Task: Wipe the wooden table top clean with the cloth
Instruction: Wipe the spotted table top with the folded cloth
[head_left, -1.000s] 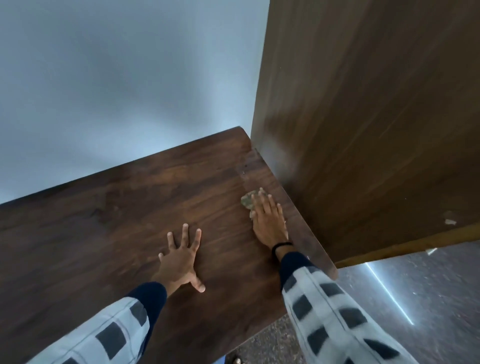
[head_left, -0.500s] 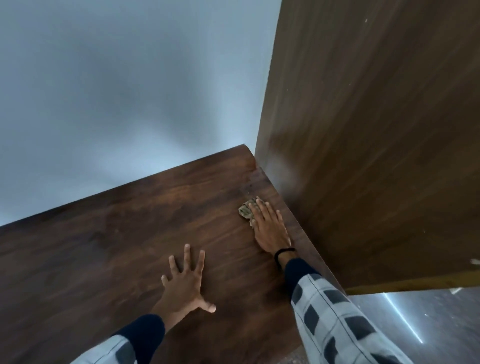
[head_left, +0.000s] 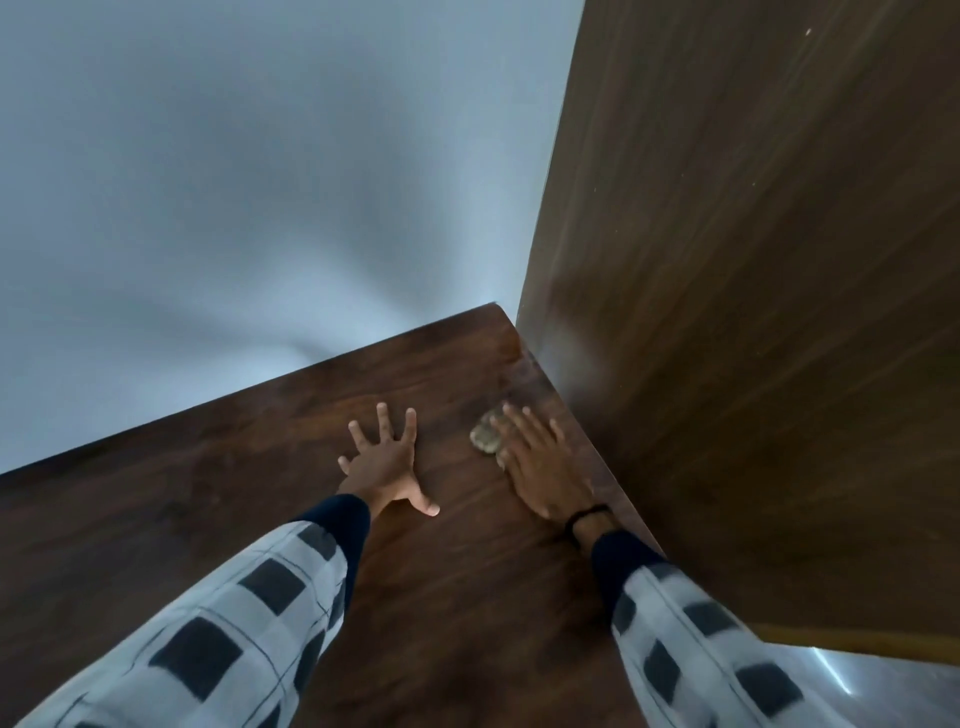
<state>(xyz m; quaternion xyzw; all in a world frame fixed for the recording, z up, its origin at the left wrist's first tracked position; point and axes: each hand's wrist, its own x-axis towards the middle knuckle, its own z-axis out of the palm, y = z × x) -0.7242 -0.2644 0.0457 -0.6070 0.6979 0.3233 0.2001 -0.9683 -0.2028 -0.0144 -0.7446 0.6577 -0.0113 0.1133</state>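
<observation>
The dark wooden table top (head_left: 197, 519) fills the lower part of the view. My right hand (head_left: 540, 462) lies flat near the table's right edge, pressing down a small greyish-green cloth (head_left: 485, 439); only the cloth's left part shows past my fingers. My left hand (head_left: 384, 462) rests flat on the wood with fingers spread, a hand's width left of the cloth and holding nothing. A duller streaked patch (head_left: 522, 379) lies beyond the cloth toward the far right corner.
A tall brown wooden panel (head_left: 753, 312) rises right against the table's right edge. A pale grey wall (head_left: 260, 182) runs behind the table's far edge. Grey floor (head_left: 883, 691) shows at the bottom right, past the table's near corner.
My left hand has slid forward and sits much closer to the right hand. The right hand stays on the cloth near the right edge. The view has tilted upward.
</observation>
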